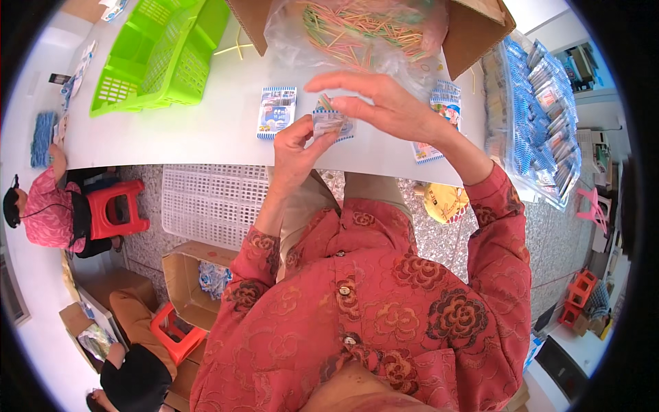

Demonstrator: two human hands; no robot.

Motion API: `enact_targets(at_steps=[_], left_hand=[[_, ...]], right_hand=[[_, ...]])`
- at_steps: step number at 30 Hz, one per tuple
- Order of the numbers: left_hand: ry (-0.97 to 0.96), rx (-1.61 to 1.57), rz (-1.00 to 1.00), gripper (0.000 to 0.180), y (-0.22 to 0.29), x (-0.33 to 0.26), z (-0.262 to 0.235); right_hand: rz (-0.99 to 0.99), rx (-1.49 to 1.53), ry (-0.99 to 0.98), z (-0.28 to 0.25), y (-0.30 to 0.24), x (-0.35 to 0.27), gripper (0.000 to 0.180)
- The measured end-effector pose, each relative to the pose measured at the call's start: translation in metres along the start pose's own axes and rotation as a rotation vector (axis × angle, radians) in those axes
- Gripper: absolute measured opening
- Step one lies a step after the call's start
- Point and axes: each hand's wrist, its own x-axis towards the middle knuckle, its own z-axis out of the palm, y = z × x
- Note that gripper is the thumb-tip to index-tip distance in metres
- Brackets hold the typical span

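pinching a small clear packet from below, left hand holds it over the white table's near edge; right hand grips its top, fingers closed on coloured sticks poking out. blue-edged packet lies just left, bag of coloured sticks in a cardboard box behind, green basket far left.

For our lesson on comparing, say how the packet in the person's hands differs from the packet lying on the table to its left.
The held packet is lifted and tilted, pinched by the left hand and right hand; the lying packet rests flat on the table, untouched. Coloured sticks poke from the held packet's top; none show at the lying packet. Both are small, blue-edged and rectangular.
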Motion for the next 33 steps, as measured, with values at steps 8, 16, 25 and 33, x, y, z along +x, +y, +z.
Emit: enact_targets(at_steps=[8,16,25,33], left_hand=[[0.002,-0.1,-0.098,0.021,-0.003,-0.002,-0.004],[0.056,0.025,-0.103,0.024,0.0,0.0,-0.007],[0.219,0.049,0.057,0.008,-0.003,-0.001,-0.008],[0.112,-0.112,-0.016,0.013,0.017,0.0,0.009]], right_hand=[[0.075,0.063,0.015,-0.004,0.011,0.003,0.034],[0.334,0.077,0.087,0.0,0.024,-0.005,0.016],[0.194,0.278,0.243,0.011,0.019,-0.01,0.012],[0.342,0.238,0.015,0.013,0.035,-0.018,0.019]])
